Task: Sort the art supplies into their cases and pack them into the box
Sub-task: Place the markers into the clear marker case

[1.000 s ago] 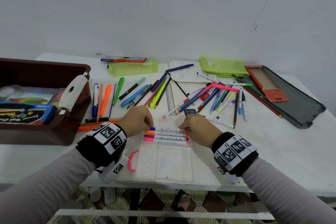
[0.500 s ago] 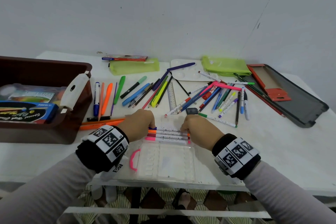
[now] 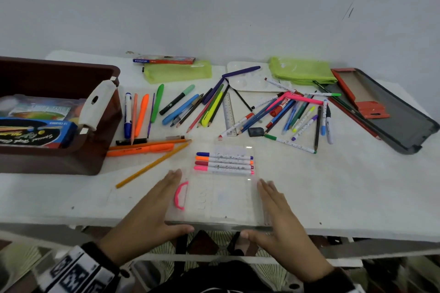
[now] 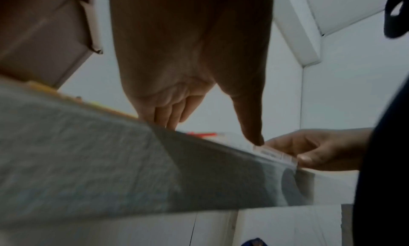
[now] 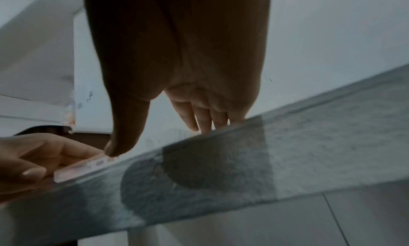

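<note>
Colours we see across the white table [image 3: 333, 185]

We see a clear marker case [image 3: 221, 197] with a pink handle [image 3: 180, 195], holding blue, orange, maroon and pink markers [image 3: 223, 162]; a brown box [image 3: 59, 112]; two lime-green pouches [image 3: 181, 71]; black-and-white patterned wristbands [image 3: 78, 269].

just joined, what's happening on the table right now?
A person is sorting art supplies. Both hands, left hand and right hand, lie flat-fingered against the sides of a clear marker case at the table's near edge, thumbs at its front rim. Four markers sit in its far end. Many pens and pencils are still loose; the brown box is partly packed.
</note>
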